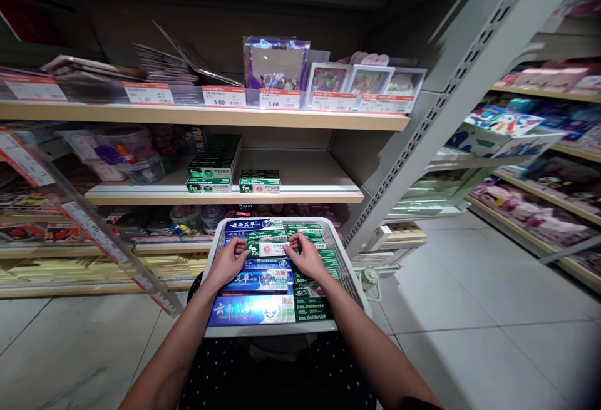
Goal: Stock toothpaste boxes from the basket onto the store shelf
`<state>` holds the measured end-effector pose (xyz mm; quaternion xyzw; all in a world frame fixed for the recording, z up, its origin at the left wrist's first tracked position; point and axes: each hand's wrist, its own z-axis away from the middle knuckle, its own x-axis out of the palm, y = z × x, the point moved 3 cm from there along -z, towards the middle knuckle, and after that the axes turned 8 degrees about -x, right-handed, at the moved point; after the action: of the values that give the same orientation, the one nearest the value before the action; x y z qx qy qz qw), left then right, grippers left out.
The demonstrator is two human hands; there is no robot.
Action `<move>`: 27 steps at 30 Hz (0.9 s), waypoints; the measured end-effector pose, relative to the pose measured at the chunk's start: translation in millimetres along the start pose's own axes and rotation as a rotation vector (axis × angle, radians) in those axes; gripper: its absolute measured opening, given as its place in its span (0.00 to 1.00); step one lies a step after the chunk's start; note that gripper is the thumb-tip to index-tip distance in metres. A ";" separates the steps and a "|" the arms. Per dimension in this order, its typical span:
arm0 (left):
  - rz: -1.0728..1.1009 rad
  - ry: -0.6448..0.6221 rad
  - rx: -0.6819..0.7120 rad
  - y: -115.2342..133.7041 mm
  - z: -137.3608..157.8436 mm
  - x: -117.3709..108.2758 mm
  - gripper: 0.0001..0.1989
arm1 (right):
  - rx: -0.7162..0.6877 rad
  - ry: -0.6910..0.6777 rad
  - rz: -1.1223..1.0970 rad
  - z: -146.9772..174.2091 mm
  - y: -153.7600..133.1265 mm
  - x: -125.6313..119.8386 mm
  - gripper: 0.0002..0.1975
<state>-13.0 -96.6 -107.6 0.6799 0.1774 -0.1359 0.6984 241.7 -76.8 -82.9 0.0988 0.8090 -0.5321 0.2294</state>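
Observation:
My left hand (230, 262) and my right hand (306, 256) pinch the two ends of a green-and-white toothpaste box (268, 250), its "fe" label facing me. The box is held over a white basket (364, 297) in front of my lap. Blue toothpaste boxes (253, 308) fill the basket's left side and green toothpaste boxes (312, 311) its right side. On the shelf (305, 198) ahead stand a deep stack of green boxes (213, 158) and, just right of it, a lower row of green boxes (260, 181).
Plastic tubs (136, 156) stand left on the same shelf. Above runs a shelf edge (211, 114) with price tags and packets. A slotted metal upright (417, 122) rises at right. A clear divider with tags (89, 228) slants at left; a pale green object (370, 278) sits beside the basket.

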 end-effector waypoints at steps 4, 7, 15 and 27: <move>0.029 0.007 0.005 1.9 0.2 -0.1 0.14 | -0.009 0.004 -0.016 -0.8 3.2 1.4 0.11; 0.039 0.001 0.005 3.3 0.6 -0.3 0.14 | -0.006 0.010 -0.022 -1.1 5.1 2.0 0.12; 0.058 0.041 -0.029 0.2 -1.2 -1.3 0.18 | 0.007 -0.008 -0.046 -0.4 -1.8 1.2 0.10; 0.145 0.084 0.006 -1.8 -18.8 -5.1 0.17 | -0.013 0.074 0.011 -13.7 -8.3 8.9 0.12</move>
<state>-19.6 -78.1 -107.3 0.6981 0.1565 -0.0571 0.6964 226.9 -68.6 -75.8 0.1210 0.8198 -0.5216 0.2029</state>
